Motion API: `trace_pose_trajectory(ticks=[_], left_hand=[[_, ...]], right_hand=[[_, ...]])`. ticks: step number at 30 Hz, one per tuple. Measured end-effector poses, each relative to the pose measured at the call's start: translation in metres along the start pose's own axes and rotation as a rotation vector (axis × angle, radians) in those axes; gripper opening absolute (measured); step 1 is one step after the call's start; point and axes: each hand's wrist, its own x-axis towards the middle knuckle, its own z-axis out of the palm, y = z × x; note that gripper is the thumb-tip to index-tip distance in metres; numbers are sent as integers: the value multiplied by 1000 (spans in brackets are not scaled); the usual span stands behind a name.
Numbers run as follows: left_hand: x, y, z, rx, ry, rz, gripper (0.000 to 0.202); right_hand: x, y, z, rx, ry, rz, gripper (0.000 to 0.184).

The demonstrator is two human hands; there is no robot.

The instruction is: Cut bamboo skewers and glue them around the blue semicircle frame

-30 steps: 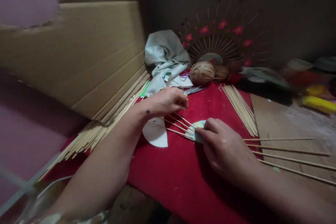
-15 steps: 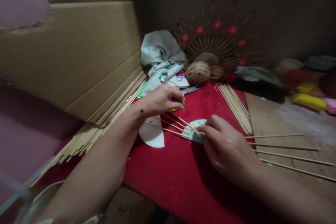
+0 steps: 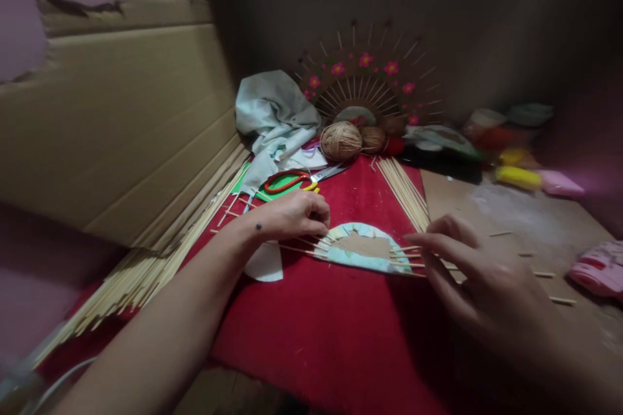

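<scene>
A half-round piece (image 3: 363,243) covered in pale patterned cloth, with bare cardboard in its middle, lies flat on the red cloth (image 3: 311,318). Thin wooden sticks (image 3: 304,250) fan out from its left end, and more sticks (image 3: 409,265) from its right end. My left hand (image 3: 304,214) is closed over the left sticks, thumb and fingers pinching near the piece's edge. Over the right sticks is my right hand (image 3: 472,272), fingers stretched out and apart, index fingertip beside the top stick. A white half-round piece (image 3: 267,262) shows partly beneath my left forearm.
Red-handled scissors (image 3: 287,181) lie behind my left hand. Bundled sticks (image 3: 131,272) line the cardboard wall (image 3: 131,123); another bundle (image 3: 402,191) lies back right. Yarn balls (image 3: 341,141), crumpled cloth (image 3: 277,107) and a flowered fan (image 3: 365,71) stand behind. A pink object (image 3: 598,269) sits right.
My right hand has left the half-round piece and moved right over its sticks, uncovering the cardboard middle. My left hand has come down onto the left sticks. The view has shifted.
</scene>
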Motion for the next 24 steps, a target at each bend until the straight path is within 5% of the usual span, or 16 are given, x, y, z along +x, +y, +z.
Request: trace_pose_trajectory(ticks=[17, 24], left_hand=[[-1, 1, -4, 80, -24, 21, 18], [8, 9, -13, 48, 296, -42, 19]], right_hand=[[-2, 21, -16, 9, 188, 111, 20], [4, 50, -30, -148, 463, 244, 7]])
